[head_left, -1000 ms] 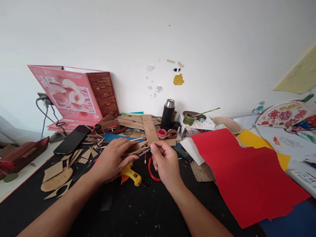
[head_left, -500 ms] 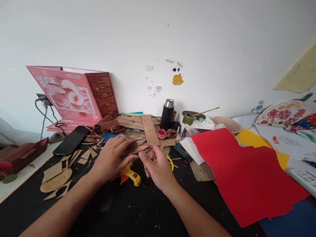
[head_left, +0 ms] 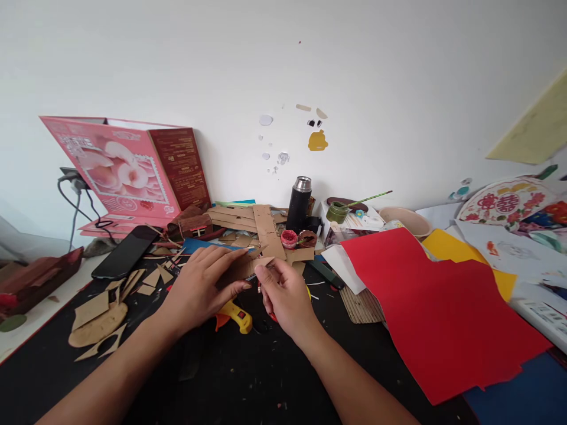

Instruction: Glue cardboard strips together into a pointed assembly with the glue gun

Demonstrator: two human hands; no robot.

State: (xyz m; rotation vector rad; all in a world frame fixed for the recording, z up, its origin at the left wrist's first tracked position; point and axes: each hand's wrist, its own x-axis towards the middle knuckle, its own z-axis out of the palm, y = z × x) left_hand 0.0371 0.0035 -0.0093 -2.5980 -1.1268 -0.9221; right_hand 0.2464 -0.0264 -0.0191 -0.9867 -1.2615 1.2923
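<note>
My left hand (head_left: pixel 199 286) grips a small brown cardboard piece (head_left: pixel 243 268), fingers over its far side and thumb along its near edge. At the piece's right end, my right hand (head_left: pixel 287 295) pinches the cardboard between thumb and index finger. Much of the piece is hidden behind both hands. Below them on the black table lies a yellow glue gun (head_left: pixel 240 317), its front part covered by my left hand. A bit of something red shows under my right hand, too hidden to name.
Cardboard scraps (head_left: pixel 95 313) and a phone (head_left: pixel 126 252) lie left. Behind stand a black thermos (head_left: pixel 299 205), a red paint pot (head_left: pixel 289 239) and a green paint jar (head_left: pixel 337 212) with a brush. Red paper (head_left: pixel 443 307) covers the right side. A pink box (head_left: pixel 128 174) stands back left.
The cardboard piece has tilted, and its right end has risen slightly in my right hand's pinch. My left thumb has shifted a little. The view has moved slightly.
</note>
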